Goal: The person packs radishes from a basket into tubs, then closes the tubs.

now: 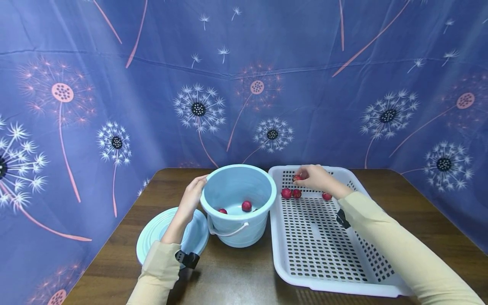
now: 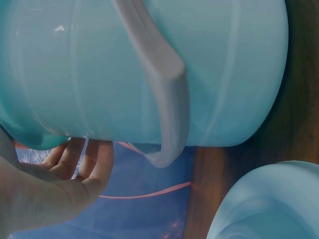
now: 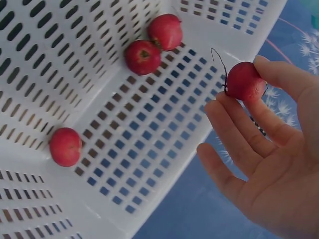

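Note:
My right hand (image 1: pixel 315 177) pinches a small red apple (image 3: pixel 244 81) with a thin dark stem between thumb and fingertips, over the far end of the white perforated basket (image 1: pixel 280 254). Below it, three more small red apples lie in the basket: a touching pair (image 3: pixel 143 57) and a single one (image 3: pixel 65 147). My left hand (image 1: pixel 192 195) holds the light blue bucket (image 1: pixel 238 228) at its left side, the fingers against the outer wall by the rim; the thumb is mostly hidden. Inside the bucket, red apples (image 1: pixel 246 206) lie on the bottom, partly hidden by the near rim.
A round light blue lid (image 1: pixel 150 237) lies on the wooden table (image 1: pixel 225 275) left of the bucket, beneath my left forearm. The bucket's white handle (image 1: pixel 230 232) hangs down in front. Behind the table hangs a blue dandelion-patterned cloth (image 1: pixel 236 84). The basket stands close beside the bucket.

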A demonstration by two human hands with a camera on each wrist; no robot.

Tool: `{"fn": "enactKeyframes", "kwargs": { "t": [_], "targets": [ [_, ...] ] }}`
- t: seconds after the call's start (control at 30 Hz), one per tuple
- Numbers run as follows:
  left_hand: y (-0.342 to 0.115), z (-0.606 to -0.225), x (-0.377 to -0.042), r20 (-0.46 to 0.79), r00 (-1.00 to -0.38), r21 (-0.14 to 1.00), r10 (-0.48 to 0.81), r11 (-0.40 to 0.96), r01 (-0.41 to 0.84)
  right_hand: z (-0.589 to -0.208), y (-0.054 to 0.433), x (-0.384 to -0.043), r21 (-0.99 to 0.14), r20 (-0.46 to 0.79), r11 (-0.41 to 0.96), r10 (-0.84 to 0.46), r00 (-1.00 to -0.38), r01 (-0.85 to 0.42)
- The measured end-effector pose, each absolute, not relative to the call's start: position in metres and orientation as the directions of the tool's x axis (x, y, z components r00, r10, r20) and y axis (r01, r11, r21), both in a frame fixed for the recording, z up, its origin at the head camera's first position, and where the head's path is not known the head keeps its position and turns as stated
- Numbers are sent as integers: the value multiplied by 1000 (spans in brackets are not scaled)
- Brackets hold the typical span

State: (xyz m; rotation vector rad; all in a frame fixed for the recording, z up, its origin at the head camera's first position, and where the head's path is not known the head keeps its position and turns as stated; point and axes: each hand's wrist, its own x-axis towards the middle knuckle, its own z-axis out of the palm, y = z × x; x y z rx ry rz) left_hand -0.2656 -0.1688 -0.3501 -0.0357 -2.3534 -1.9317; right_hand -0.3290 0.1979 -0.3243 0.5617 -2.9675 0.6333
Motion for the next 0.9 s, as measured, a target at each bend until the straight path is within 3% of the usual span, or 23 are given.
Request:
{"fn": "enactKeyframes", "kwargs": {
  "t": [0.9],
  "targets": [
    [-167,-352,-263,114,-993,977,-38,185,105,-281,147,-319,-438,326,741,-395,-859,-508]
  ]
}}
